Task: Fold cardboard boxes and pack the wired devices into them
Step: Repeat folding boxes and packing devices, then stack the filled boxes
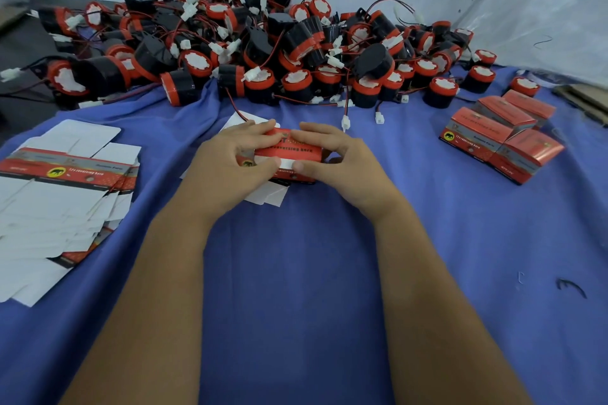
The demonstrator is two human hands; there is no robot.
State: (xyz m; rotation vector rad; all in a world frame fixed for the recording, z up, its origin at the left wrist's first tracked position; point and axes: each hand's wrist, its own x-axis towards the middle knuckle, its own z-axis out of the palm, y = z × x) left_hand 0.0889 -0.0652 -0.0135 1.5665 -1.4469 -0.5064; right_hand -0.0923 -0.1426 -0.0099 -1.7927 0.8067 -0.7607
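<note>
Both hands, left (230,161) and right (332,154), pinch a half-folded box (289,151) mid-cloth. Done: a few packed boxes (503,138) at right. Left: big device pile (256,49) behind, flat blanks (65,187) stacked left. Early stage, apparently.

- Plain blue cloth table cover (296,256)
- Round black plastic wired devices (250,52) with red caps and white centres
- Red-and-grey printed cardboard boxes (500,138), black lettering, yellow emblem
</note>
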